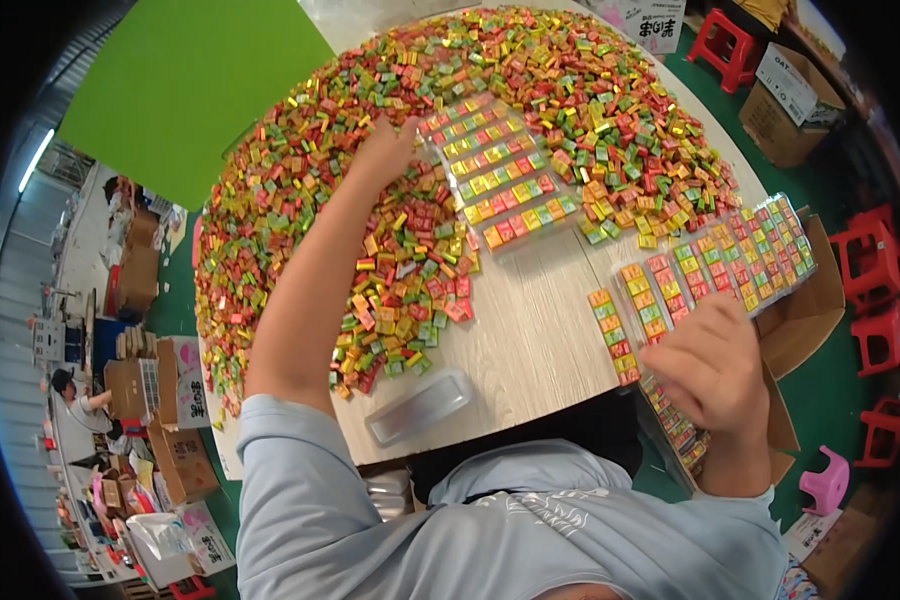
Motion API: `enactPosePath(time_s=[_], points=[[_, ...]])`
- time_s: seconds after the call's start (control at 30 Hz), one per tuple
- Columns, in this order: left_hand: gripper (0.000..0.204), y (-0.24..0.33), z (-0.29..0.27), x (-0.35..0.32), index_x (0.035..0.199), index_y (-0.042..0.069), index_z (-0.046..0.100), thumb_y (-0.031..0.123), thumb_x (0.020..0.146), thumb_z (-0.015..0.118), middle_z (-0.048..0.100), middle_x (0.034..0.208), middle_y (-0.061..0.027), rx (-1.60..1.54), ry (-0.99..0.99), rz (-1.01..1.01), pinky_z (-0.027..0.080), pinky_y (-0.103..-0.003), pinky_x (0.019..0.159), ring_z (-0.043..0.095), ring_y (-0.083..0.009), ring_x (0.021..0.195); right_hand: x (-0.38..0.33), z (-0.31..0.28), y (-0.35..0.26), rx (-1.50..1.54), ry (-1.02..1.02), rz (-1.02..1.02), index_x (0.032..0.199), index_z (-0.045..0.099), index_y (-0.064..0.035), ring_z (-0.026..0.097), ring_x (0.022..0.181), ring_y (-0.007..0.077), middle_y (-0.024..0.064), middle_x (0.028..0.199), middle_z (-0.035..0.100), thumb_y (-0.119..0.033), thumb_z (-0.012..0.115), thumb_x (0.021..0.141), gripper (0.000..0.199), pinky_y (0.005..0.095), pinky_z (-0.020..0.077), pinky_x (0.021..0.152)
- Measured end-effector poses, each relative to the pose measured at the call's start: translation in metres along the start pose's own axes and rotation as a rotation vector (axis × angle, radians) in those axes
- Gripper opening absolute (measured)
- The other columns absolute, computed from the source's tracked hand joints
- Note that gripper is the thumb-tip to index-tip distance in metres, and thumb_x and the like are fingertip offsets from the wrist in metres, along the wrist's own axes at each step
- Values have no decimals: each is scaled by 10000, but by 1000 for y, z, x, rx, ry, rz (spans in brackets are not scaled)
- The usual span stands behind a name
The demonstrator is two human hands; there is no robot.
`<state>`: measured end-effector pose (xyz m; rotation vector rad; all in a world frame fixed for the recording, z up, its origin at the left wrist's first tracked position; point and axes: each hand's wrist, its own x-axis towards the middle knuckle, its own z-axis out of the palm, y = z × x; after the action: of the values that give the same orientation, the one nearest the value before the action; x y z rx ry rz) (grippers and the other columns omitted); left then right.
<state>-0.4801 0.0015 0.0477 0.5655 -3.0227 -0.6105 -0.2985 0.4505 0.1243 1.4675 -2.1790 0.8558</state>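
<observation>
My left hand (385,155) reaches across a broad heap of small wrapped candies (300,220) in red, orange, yellow and green. Its fingers are bent down at the heap, beside the far left corner of a clear plastic tray (505,170) filled with rows of the same candies. What those fingers hold is hidden. Over the table's right edge hovers my right hand (710,365), its fingers curled closed and their contents out of sight. Close by it are a loose row of candies (613,338) and filled trays (720,262).
An empty clear plastic box (419,407) lies near the table's front edge. Open cardboard boxes (815,285) stand against the right side. Red stools (870,255) and a pink stool (825,482) are farther right. A green board (190,95) rises at the far left. Another person (80,415) works at the left.
</observation>
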Motion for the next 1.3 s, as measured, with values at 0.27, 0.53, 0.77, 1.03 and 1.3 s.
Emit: enactPosePath(time_s=[0.27, 0.53, 0.77, 1.03, 1.3], points=[[885, 6, 7, 56, 1626, -25, 172, 626, 1057, 361, 347, 1616, -285, 38, -179, -11, 395, -561, 1170, 420, -439, 1455, -71, -14, -4, -18, 57, 328, 898, 698, -33, 567, 681, 288, 79, 775, 626, -23, 674, 771, 129, 437, 424, 710], [874, 23, 11, 57, 1611, -47, 189, 605, 1064, 386, 412, 1563, -297, 85, -250, -15, 503, -556, 1058, 510, -433, 1374, -126, -9, -11, -80, 121, 641, 925, 684, 7, 555, 736, 295, 113, 791, 618, -3, 648, 836, 96, 419, 429, 769], [870, 21, 13, 51, 1613, -47, 164, 589, 1066, 392, 406, 1561, -301, 93, -161, 28, 516, -562, 1040, 519, -428, 1367, -131, -1, -16, -56, 106, 674, 917, 685, 2, 546, 739, 300, 111, 781, 608, 3, 662, 822, 98, 408, 434, 764], [838, 34, 11, 39, 1617, -48, 146, 543, 1076, 389, 393, 1564, -311, 66, -149, -38, 512, -568, 1046, 506, -431, 1378, -130, 21, -22, 4, 77, 641, 912, 695, -14, 557, 736, 310, 108, 772, 619, -5, 678, 818, 96, 416, 435, 746], [706, 7, 11, 56, 1602, -55, 186, 414, 1104, 363, 382, 1580, -303, -83, -189, -80, 427, -588, 1123, 440, -457, 1427, -132, 27, -25, 14, 54, 641, 912, 692, -8, 573, 752, 329, 128, 794, 638, -14, 677, 825, 88, 425, 445, 761]])
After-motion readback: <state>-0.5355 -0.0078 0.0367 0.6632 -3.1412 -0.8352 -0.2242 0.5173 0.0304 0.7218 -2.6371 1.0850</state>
